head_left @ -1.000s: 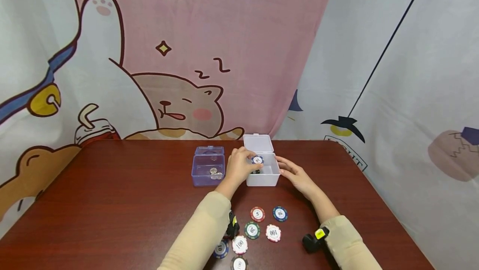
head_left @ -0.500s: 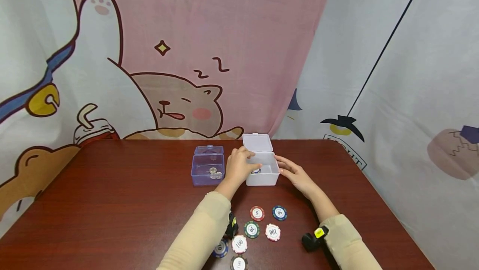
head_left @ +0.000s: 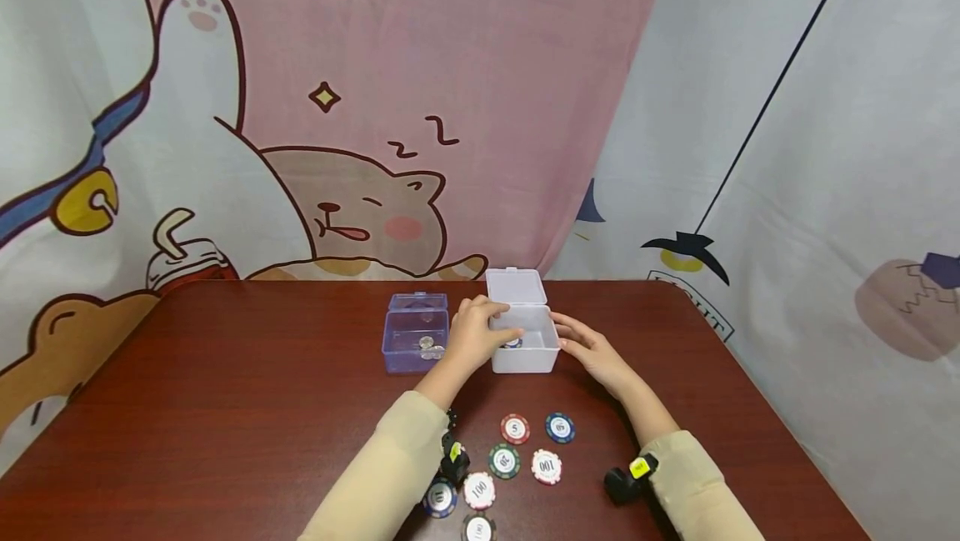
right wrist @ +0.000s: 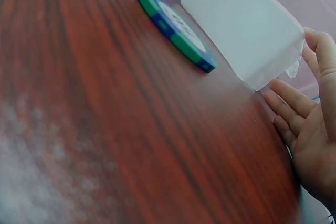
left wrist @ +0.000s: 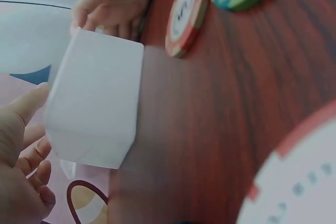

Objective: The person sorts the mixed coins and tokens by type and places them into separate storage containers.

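Observation:
My left hand is over the left rim of a small white plastic box, thumb and fingers spread apart with nothing between them. Inside the box, under that thumb, part of a blue-and-white poker chip shows. The box's lid stands open at the back. On the box's right side, my right hand touches the wall with relaxed fingers. In the left wrist view, the left hand is beside the box. The right wrist view shows the right hand against the box's corner.
A clear blue box with several coins stands left of the white box, lid open. Nearer on the table lie several poker chips, among them a red one, a green one and a blue one.
The blue-and-white chip, pinched in my left hand a second ago, has dropped into the white box. The left hand has then drawn slightly left. My right hand has stayed at the box.

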